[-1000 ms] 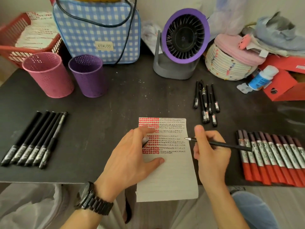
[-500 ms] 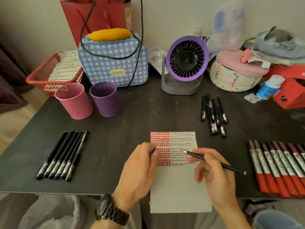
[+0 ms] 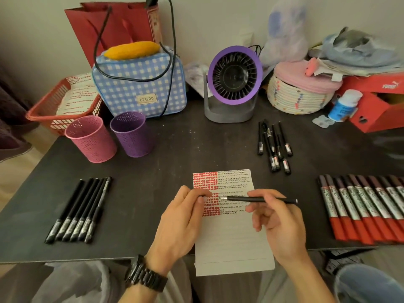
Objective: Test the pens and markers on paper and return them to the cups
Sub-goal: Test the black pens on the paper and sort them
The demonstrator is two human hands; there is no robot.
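A lined paper (image 3: 229,237) with red and black test marks lies at the table's front edge. Just above it, my right hand (image 3: 277,224) holds a thin black pen (image 3: 258,199) level, its silver tip pointing left. My left hand (image 3: 181,217) hovers with its fingertips pinched together right at that tip, apparently on the pen's cap, which is mostly hidden. The pink cup (image 3: 91,138) and purple cup (image 3: 132,134) stand far left, both looking empty. Several black pens (image 3: 80,211) lie in a row at left, more black pens (image 3: 273,145) in a loose heap, and red markers (image 3: 367,208) at right.
Along the back stand a purple desk fan (image 3: 234,84), a blue gingham bag (image 3: 140,84), a red basket (image 3: 63,106) with papers, a woven basket (image 3: 299,92), a red box (image 3: 376,101) and a small bottle (image 3: 344,106). The paper overhangs the table's front edge.
My right hand has swung the pen level and brought its tip to my left fingertips. My left hand has lifted off the paper. The head view has tilted up and back.
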